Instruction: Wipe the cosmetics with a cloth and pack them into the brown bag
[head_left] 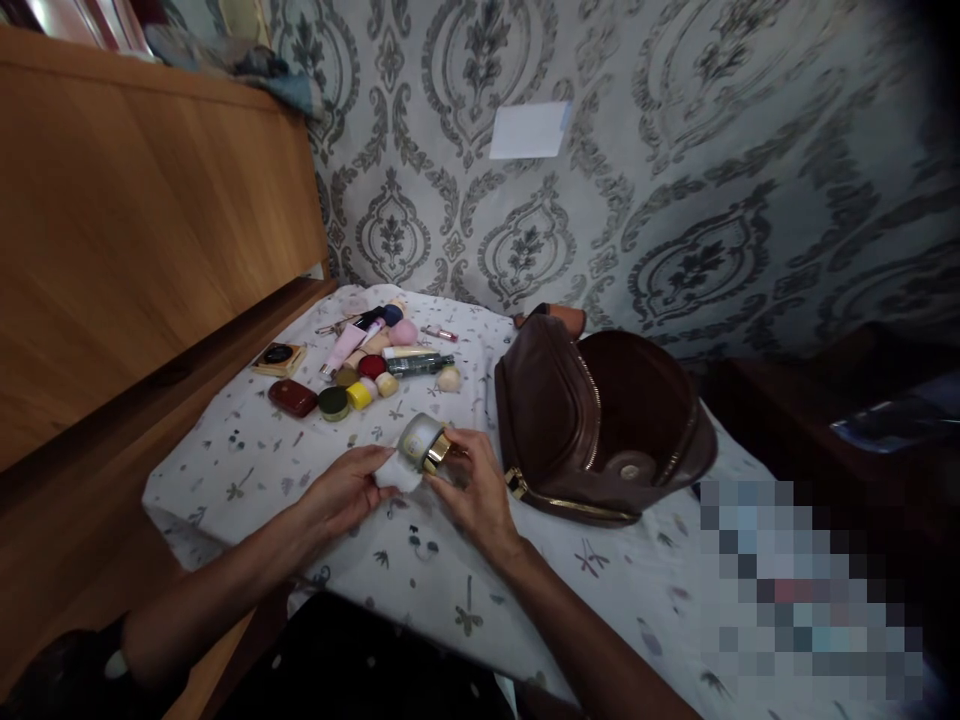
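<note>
Over the front middle of the cloth, my right hand grips a frosted glass bottle by its gold cap end, the bottle lying tilted. My left hand pinches a white wipe or tissue, which touches the bottle's lower left side. Just beyond my hands lies a cluster of cosmetics, among them a dark green round tin, a yellow jar, a pink tube and a dark green tube. Close on the right stands an unzipped brown leather bag.
A wooden cabinet borders the left side. A brown case and a compact lie left of the cosmetics. Behind the patterned cloth rises a papered wall. Part of the lower right is pixelated.
</note>
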